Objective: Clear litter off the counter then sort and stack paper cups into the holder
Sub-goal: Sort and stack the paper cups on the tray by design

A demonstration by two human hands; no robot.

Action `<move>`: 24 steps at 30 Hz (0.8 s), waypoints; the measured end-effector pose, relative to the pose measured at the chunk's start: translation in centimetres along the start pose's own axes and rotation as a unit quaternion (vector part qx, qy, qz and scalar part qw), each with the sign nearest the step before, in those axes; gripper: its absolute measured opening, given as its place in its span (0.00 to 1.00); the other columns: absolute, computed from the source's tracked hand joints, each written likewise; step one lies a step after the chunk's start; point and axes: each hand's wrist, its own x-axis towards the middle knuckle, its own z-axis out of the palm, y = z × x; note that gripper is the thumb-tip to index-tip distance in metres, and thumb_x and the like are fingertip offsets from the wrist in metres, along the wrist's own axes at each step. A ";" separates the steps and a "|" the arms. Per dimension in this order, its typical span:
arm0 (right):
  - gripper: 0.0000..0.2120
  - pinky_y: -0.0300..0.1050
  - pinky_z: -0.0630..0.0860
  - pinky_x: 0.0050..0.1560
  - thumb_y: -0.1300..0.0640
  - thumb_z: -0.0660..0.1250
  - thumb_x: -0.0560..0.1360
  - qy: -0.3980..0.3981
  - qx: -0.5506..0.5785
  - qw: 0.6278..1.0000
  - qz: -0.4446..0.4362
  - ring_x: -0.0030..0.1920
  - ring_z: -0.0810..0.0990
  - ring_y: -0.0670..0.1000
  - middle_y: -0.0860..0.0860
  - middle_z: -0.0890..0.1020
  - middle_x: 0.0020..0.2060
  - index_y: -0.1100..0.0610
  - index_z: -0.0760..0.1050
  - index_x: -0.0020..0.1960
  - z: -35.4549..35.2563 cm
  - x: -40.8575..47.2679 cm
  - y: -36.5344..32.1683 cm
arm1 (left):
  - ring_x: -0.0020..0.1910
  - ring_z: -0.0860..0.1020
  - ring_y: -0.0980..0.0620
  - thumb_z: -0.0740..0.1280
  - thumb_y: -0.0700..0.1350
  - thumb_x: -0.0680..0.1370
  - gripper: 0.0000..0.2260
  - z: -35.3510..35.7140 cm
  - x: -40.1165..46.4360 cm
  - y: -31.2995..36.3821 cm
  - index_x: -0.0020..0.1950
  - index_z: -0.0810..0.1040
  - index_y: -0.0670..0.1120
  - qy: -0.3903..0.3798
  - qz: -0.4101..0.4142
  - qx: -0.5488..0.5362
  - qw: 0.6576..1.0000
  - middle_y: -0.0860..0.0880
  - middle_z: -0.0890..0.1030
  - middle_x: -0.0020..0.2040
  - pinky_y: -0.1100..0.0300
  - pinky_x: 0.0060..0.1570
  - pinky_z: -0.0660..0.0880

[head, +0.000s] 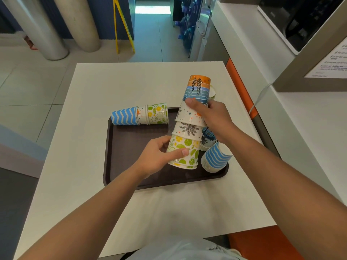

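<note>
A tall stack of upside-down patterned paper cups [189, 128] leans over the dark brown tray [127, 147]. My left hand [159, 156] grips its bottom cup, the one with lemon and lime print. My right hand [210, 115] holds the stack higher up, around the cup with small suns. A short stack of three cups [139, 115] lies on its side at the tray's far left, blue zigzag cup outermost. Another stack with blue wavy stripes [216, 158] lies tilted at the tray's right edge, and more cups [206, 139] sit behind my right wrist, partly hidden.
The tray rests on a white square table [93, 91]. An orange seat edge [238, 85] runs along the table's right side, with a white counter and a dark machine [304, 25] beyond. Tiled floor, grey pillars [47, 25] and a yellow sign stand [122, 25] lie past the far edge.
</note>
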 end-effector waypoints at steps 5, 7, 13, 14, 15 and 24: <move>0.09 0.31 0.76 0.38 0.46 0.71 0.73 -0.022 0.001 1.000 0.007 0.40 0.84 0.38 0.41 0.84 0.41 0.47 0.78 0.50 0.3 -0.4 0.1 | 0.51 0.85 0.50 0.76 0.50 0.66 0.22 0.7 0.0 0.0 0.58 0.81 0.45 0.003 -0.002 -0.006 1.000 0.49 0.86 0.51 0.56 0.51 0.80; 0.13 0.30 0.76 0.36 0.44 0.71 0.72 -0.033 -0.013 0.999 0.010 0.37 0.83 0.36 0.42 0.83 0.40 0.49 0.77 0.53 1.1 -0.8 0.4 | 0.51 0.85 0.49 0.76 0.51 0.66 0.23 1.0 0.2 0.2 0.58 0.81 0.44 0.025 0.009 -0.009 1.000 0.48 0.86 0.51 0.53 0.53 0.81; 0.26 0.48 0.82 0.49 0.43 0.79 0.63 -0.018 -0.026 0.999 0.023 0.46 0.85 0.47 0.48 0.86 0.47 0.51 0.78 0.57 1.7 -0.8 1.1 | 0.50 0.85 0.50 0.76 0.47 0.69 0.20 0.9 0.5 0.7 0.58 0.81 0.43 0.027 0.012 0.003 1.000 0.48 0.86 0.51 0.57 0.51 0.81; 0.25 0.47 0.83 0.49 0.45 0.79 0.64 -0.015 -0.024 0.999 0.023 0.45 0.85 0.47 0.48 0.86 0.46 0.51 0.78 0.57 1.7 -0.8 1.0 | 0.50 0.85 0.50 0.76 0.47 0.69 0.20 0.9 0.4 0.7 0.58 0.81 0.43 0.025 0.014 -0.002 1.000 0.48 0.86 0.51 0.58 0.50 0.81; 0.24 0.47 0.83 0.49 0.46 0.79 0.64 -0.013 -0.018 1.000 0.022 0.45 0.85 0.47 0.48 0.86 0.46 0.52 0.79 0.56 1.7 -0.8 1.0 | 0.50 0.85 0.49 0.76 0.47 0.68 0.20 0.9 0.4 0.7 0.58 0.81 0.43 0.023 0.016 -0.007 1.000 0.48 0.86 0.51 0.58 0.50 0.81; 0.20 0.42 0.82 0.42 0.49 0.78 0.66 -0.003 0.012 1.000 0.020 0.44 0.86 0.47 0.48 0.86 0.45 0.52 0.78 0.55 1.5 -0.3 0.4 | 0.51 0.84 0.49 0.76 0.51 0.66 0.24 0.8 0.3 0.7 0.58 0.81 0.42 0.011 0.018 0.003 1.000 0.47 0.86 0.52 0.53 0.53 0.80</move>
